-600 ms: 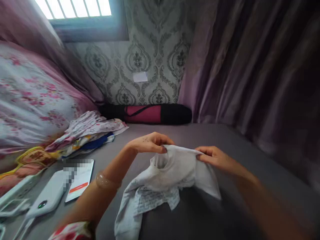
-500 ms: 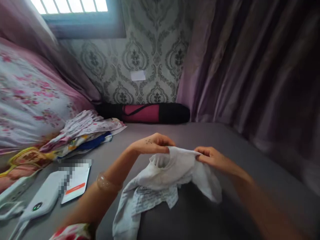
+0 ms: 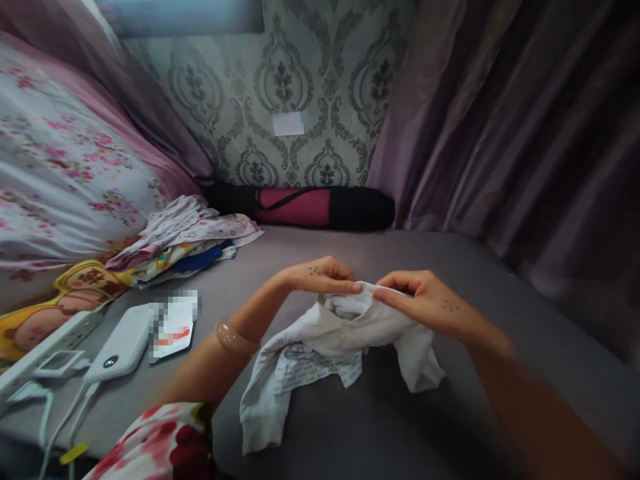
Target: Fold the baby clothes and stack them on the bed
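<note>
In the head view, the left hand and right hand both have thumb and fingertips pinched together on the neckline of a white garment, a short stretch of collar between them. The garment drapes from the fingers toward the near edge of the grey surface, one sleeve below each hand; a black-and-pink bag lies along the far edge.
</note>
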`<state>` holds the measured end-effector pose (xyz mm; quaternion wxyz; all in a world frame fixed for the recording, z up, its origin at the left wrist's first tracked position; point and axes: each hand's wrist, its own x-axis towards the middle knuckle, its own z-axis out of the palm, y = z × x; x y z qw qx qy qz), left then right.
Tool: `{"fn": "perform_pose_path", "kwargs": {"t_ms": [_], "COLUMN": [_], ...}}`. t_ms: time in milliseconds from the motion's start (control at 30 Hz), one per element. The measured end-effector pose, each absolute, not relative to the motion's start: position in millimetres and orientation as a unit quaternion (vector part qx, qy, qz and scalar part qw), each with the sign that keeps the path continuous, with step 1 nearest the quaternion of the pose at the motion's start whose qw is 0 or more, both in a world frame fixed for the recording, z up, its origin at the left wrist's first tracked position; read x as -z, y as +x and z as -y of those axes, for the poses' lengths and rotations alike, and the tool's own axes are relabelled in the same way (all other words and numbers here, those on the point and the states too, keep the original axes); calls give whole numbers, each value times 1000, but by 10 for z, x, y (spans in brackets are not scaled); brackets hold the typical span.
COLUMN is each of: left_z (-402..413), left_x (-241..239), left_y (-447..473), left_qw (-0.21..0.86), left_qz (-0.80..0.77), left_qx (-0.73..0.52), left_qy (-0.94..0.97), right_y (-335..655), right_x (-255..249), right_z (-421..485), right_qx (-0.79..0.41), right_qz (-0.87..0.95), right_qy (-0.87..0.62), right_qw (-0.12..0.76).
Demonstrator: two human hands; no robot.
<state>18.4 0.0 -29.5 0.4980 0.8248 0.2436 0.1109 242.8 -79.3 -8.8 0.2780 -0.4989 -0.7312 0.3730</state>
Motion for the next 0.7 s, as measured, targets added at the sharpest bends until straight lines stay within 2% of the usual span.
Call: {"fn": "perform_pose_path", "kwargs": {"t_ms": [133,367,500,700], "left_z": [-44,13,99,185], "left_x": [550,954,935,775], "left_y": [-18,-226,-284,-298], "left_qw": [561,715,727,693], "left_qz": [-240,-214,-208,-293], "left_qx": [-63,-194,-231,-282], "left_qy": [790,637,613,596], "right_y": [2520,2746,2870,2918], "right_x": [-46,-124,-21,54], "right_z": [900,915,835,721], "right_qx": [-430,-433,-446,-464], "right_qz": [719,670,641,622], "right_qy": [-475,-523,-542,-552], "right_qw": [268,300,309,304]}}
